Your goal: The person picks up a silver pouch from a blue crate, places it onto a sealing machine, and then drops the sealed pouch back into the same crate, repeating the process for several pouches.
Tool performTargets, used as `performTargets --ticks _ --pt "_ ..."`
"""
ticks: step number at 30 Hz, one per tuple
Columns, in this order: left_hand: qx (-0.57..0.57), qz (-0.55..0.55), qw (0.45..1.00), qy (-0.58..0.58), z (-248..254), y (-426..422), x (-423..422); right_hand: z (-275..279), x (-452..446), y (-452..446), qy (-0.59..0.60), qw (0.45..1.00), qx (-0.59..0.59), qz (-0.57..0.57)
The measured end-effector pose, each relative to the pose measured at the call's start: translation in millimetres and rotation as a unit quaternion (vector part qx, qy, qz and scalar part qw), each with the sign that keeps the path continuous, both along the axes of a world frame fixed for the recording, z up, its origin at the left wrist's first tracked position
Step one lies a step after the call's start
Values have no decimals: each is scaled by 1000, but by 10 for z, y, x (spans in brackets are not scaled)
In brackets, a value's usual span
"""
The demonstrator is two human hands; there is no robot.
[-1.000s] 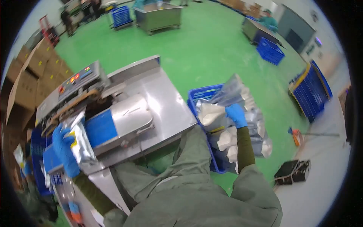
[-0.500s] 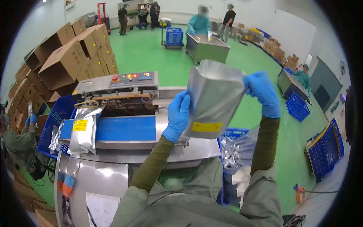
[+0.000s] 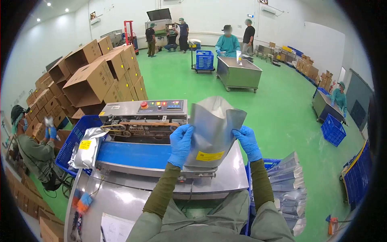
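A silver foil pouch point(image 3: 215, 135) with a yellow label near its lower end is held up in front of me, its top edges bowed apart. My left hand point(image 3: 181, 144), in a blue glove, pinches the pouch's left side. On its right side my right hand point(image 3: 246, 143), gloved the same way, grips the edge. Behind and to the left stands a band sealing machine point(image 3: 145, 117) with a blue conveyor belt point(image 3: 135, 153). Another labelled foil pouch point(image 3: 89, 147) lies at the belt's left end, partly over a blue crate point(image 3: 66, 155).
Foil pouches point(image 3: 286, 189) fill a blue crate point(image 3: 271, 163) at my right. A paper sheet point(image 3: 116, 229) and an orange-blue brush point(image 3: 84, 203) lie on the steel table point(image 3: 121, 193). Cardboard boxes point(image 3: 90, 80) are stacked at left, near a seated person point(image 3: 38, 157). Others work beyond, one behind a steel cart point(image 3: 240, 72).
My right hand has come down along the pouch's right edge, and the pouch's mouth has spread wider. The pouch at the belt's end has shifted left toward the crate. My view has tilted up.
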State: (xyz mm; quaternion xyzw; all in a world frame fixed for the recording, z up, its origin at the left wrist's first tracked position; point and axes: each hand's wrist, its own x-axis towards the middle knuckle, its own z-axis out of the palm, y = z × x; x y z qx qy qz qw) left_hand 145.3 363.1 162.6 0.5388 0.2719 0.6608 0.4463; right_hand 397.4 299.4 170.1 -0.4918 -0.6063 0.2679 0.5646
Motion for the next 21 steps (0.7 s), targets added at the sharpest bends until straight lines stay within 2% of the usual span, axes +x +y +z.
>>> performTargets --ticks 2,4,5,6,8,10,11,12,14,16,18,19,20,21 --pt "75 -80 993 -53 198 -31 97 -18 -89 24 32 999 20 11" --pt "177 -11 984 15 218 96 122 23 -151 49 -16 999 47 5" --pt "133 -95 977 135 220 141 69 -48 -122 89 -14 999 47 6" --pt "86 -178 948 250 221 190 29 -165 -50 167 -14 999 40 -21" --pt "84 -143 948 271 118 304 -50 -282 59 220 -13 998 36 -49" --pt "-84 -169 958 216 -72 435 -152 -345 111 207 5 997 -22 -78" --pt "-84 -166 973 138 -200 445 -107 -382 82 241 5 997 -24 -78" --pt "-87 -166 973 137 -272 473 -6 -399 23 305 29 996 11 -84" --pt "-114 -152 980 -51 -376 556 150 -432 -19 389 53 994 47 -86" --pt "-119 -185 975 -21 -510 725 95 -463 2 483 55 989 71 -122" --pt "-164 -230 959 -9 -660 841 118 -756 224 627 65 990 65 -104" --pt "-143 -210 967 11 -760 841 117 -817 238 614 82 993 16 -89" --pt "-72 -145 979 125 -1093 945 65 -907 213 614 99 992 -35 -74" --pt "-6 -63 970 234 -1451 1069 18 -773 4 437 136 983 -94 -75"
